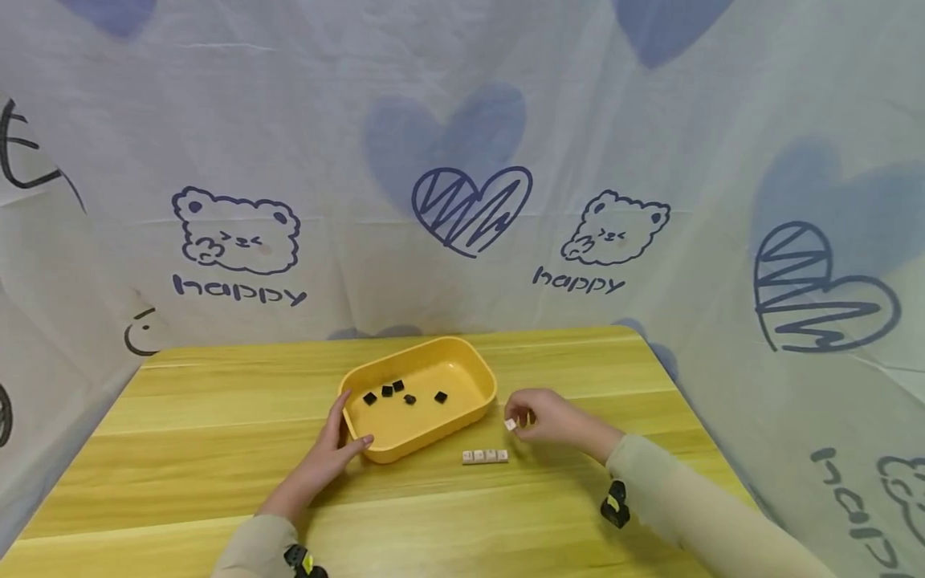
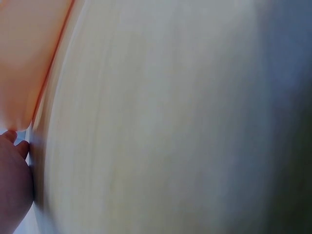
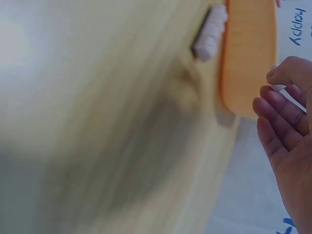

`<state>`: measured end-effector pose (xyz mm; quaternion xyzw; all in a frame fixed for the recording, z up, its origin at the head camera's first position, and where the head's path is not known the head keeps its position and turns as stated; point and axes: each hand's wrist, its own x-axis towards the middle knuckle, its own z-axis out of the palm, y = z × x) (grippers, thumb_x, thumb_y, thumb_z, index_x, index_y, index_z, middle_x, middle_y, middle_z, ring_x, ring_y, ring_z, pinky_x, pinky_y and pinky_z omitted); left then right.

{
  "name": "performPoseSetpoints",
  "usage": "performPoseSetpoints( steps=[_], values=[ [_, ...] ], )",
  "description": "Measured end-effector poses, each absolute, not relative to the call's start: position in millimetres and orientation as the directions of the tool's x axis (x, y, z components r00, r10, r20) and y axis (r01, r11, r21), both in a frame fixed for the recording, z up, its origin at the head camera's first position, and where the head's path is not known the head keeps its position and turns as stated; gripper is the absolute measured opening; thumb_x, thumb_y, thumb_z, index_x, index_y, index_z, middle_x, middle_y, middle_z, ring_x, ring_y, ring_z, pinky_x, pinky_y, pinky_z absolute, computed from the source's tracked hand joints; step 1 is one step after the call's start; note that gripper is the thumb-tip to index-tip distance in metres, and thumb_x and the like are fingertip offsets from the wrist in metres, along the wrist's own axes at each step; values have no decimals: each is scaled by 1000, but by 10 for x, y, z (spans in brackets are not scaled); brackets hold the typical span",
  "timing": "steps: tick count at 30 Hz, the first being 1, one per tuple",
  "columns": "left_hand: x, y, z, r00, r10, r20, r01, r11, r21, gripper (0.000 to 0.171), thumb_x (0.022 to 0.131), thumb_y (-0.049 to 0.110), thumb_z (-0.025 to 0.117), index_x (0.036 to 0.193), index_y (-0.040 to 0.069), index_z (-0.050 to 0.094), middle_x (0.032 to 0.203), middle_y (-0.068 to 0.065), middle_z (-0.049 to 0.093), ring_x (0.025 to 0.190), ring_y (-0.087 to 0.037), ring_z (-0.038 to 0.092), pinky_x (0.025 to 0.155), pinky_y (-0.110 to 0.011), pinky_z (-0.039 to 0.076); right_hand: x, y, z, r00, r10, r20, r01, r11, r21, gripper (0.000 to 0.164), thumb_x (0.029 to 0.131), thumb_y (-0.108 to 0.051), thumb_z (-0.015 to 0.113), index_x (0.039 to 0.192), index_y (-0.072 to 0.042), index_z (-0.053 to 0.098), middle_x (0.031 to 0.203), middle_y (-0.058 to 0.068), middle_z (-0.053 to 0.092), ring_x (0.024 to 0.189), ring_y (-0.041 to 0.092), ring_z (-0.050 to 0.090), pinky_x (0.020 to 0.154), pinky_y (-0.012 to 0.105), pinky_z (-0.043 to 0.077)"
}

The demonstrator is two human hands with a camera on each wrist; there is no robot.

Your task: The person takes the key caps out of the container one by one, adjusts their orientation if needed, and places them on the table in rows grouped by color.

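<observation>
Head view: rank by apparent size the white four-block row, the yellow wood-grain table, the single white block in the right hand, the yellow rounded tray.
Largest to smallest:
Yellow wood-grain table
Yellow rounded tray
White four-block row
Single white block, pinched by the right hand

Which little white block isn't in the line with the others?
The small white square block pinched in the right hand: it is held above the yellow wood-grain table, while the other four white blocks sit in a row.

Pale cream sleeves (image 1: 697, 510); black, yellow-marked wrist cameras (image 1: 615, 506).
</observation>
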<state>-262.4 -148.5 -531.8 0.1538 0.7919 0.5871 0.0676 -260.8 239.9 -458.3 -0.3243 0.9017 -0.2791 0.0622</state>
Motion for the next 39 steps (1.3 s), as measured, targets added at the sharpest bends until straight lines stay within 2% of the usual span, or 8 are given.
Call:
performPoseSetpoints(
  steps=[7, 17, 29, 39],
  values=[
    [-2629, -1475, -5318, -940, 331, 83, 173, 252, 952, 90, 94, 11, 64, 156, 8, -2, 156, -32, -8, 144, -46, -2, 115, -55, 4, -2483, 2467, -4744, -807, -590, 16, -500, 668, -551, 20, 77, -1, 72, 91, -12, 64, 82, -8, 60, 74, 5, 55, 66, 24, 52],
    [-2636, -1486, -5325, -939, 336, 79, 167, 241, 956, 90, 94, 15, 64, 156, 11, -1, 157, -30, -8, 144, -44, -3, 115, -53, 3, -2426, 2410, -4880, -829, -559, -25, -465, 712, -526, 17, 75, -1, 72, 86, -11, 62, 76, -6, 55, 69, 7, 49, 61, 25, 46],
    [-2643, -1508, -5344, -940, 333, 69, 159, 250, 955, 90, 94, 15, 64, 156, 12, -1, 157, -30, -8, 144, -44, -2, 115, -55, 4, -2423, 2378, -4988, -837, -548, -12, -472, 732, -492, 15, 79, -6, 76, 87, -11, 63, 79, -6, 52, 71, 8, 48, 63, 25, 45],
    [-2636, -1510, -5337, -942, 329, 71, 165, 266, 950, 90, 94, 16, 65, 156, 11, 0, 157, -30, -7, 144, -44, -2, 115, -54, 4, -2414, 2354, -4990, -847, -531, -24, -451, 742, -496, 17, 79, -6, 77, 86, -10, 63, 78, -6, 52, 71, 9, 47, 62, 26, 45]
  ],
)
